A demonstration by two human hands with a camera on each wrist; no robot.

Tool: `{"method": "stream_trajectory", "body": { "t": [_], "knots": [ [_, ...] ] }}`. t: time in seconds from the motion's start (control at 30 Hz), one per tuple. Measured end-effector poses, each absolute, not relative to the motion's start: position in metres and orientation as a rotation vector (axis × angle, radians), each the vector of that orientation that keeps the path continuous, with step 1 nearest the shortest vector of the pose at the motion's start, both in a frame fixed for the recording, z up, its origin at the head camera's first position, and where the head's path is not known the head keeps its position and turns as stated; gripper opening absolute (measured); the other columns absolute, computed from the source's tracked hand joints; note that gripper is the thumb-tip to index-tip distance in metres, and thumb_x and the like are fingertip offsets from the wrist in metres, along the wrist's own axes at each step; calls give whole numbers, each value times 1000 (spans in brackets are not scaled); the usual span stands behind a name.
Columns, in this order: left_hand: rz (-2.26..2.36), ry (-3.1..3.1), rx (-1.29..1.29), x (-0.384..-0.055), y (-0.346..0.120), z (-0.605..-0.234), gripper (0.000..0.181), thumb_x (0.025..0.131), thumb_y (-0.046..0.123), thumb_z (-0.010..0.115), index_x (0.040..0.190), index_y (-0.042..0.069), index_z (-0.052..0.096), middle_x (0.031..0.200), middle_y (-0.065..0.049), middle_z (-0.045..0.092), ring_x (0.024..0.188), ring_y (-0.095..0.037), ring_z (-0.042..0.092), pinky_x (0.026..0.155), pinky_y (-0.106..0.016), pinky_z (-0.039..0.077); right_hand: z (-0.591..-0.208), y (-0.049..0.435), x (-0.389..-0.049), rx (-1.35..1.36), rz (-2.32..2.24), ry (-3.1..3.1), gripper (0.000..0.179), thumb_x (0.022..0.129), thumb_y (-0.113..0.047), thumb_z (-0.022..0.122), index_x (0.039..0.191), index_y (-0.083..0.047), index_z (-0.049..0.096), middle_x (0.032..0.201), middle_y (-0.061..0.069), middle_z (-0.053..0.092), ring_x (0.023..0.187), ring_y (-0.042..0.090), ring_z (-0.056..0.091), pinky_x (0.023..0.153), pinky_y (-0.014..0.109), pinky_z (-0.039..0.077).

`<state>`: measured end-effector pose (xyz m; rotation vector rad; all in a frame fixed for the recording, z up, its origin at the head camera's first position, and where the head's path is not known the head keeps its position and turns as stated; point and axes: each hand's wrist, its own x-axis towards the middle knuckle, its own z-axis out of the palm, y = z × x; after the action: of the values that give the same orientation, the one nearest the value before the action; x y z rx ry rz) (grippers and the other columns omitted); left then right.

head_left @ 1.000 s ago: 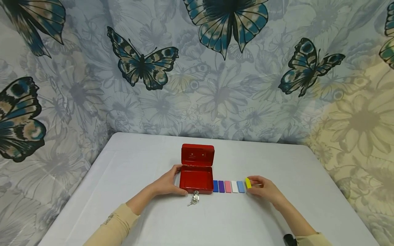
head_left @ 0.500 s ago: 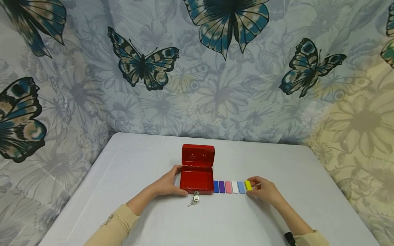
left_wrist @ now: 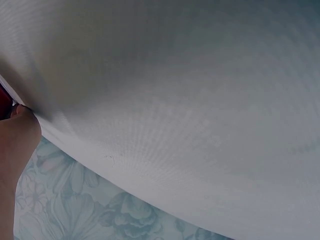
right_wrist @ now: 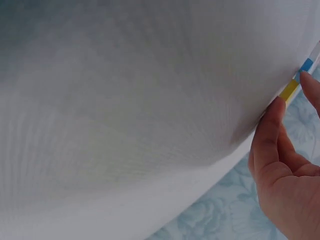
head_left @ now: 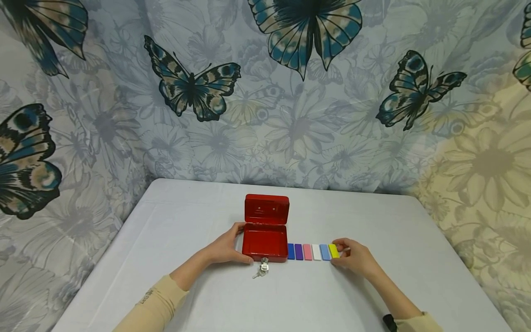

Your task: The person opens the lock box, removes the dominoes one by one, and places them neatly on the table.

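A red metal cash box stands on the white table with its lid raised and nothing inside. My left hand holds its left side, thumb at the front corner and fingers at the back. A small silver padlock with keys hangs at the box's front. To the right lies a row of flat blocks: dark blue, purple, pink, white, light blue. At its right end, my right hand pinches a yellow block between thumb and fingers, close against the light blue one.
The white-covered table ends at a wall hung with butterfly-and-flower cloth. A dark band is on the right wrist by the beige sleeve. The left wrist view shows mostly tablecloth.
The yellow block has gone from tilted on edge to lying flat, then slid slightly left up to the light blue block. The left hand and box stay put.
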<state>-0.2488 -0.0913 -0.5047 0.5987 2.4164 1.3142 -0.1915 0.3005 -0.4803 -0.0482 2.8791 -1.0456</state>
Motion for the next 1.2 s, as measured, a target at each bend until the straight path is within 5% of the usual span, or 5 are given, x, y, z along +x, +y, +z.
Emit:
{"method": "stream_trajectory", "body": {
  "t": [1.2],
  "knots": [
    [1366, 2370, 628, -249, -93, -505, 99, 69, 33, 89, 146, 11, 30, 149, -7, 39, 138, -29, 35, 110, -56, 31, -466, 297, -185, -56, -1016, 2907, 47, 81, -11, 78, 121, 6, 59, 96, 8, 62, 85, 22, 60, 66, 27, 50]
  ]
}}
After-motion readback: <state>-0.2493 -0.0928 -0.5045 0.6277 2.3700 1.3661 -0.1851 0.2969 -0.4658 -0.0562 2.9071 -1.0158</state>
